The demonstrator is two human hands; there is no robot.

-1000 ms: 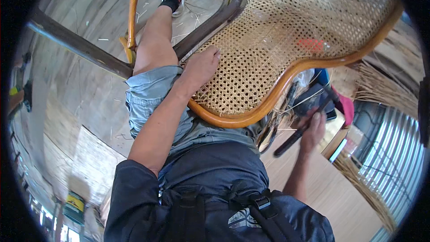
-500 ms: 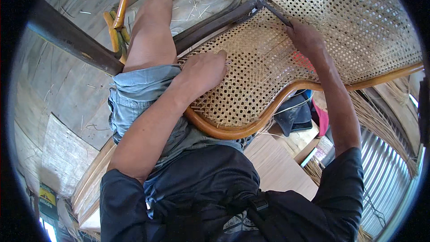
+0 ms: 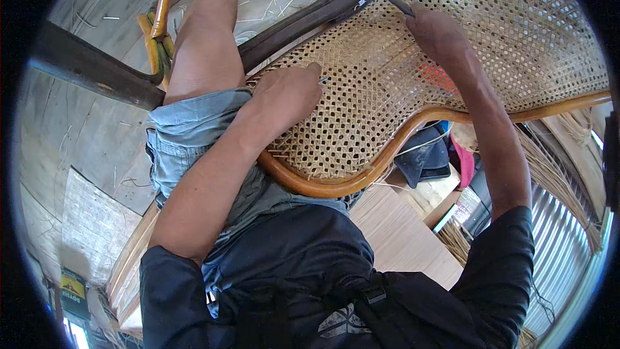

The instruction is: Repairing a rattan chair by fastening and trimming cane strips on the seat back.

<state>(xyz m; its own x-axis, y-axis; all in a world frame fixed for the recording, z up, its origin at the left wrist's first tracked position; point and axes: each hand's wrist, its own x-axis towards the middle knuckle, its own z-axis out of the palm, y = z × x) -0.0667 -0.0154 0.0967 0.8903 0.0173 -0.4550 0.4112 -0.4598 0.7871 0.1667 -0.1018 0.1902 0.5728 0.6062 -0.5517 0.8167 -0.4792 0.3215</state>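
A woven cane panel [image 3: 349,113] with a curved, orange-brown rattan frame [image 3: 323,187] lies across my lap. My left hand [image 3: 287,95] rests on the panel's left part, closed, with a small shiny tip [image 3: 324,80] showing at its fingers; the rest of that piece is hidden. My right hand [image 3: 442,35] is closed round the thin dark handle of a hammer [image 3: 392,0]. The hammer's dark head is raised beyond the left hand and overlaps a dark pole behind it.
A dark brown curved pole [image 3: 97,68] lies at the left, near an orange rattan piece [image 3: 166,0]. Cane scraps litter the floor [image 3: 116,123]. At the right are a bundle of long strands [image 3: 555,171], a dark cloth item [image 3: 423,155] and a wooden board [image 3: 403,229].
My right hand and the hammer have moved slightly up and left in view. The left hand has stayed at about the same place on the panel. The whole view has shifted a little.
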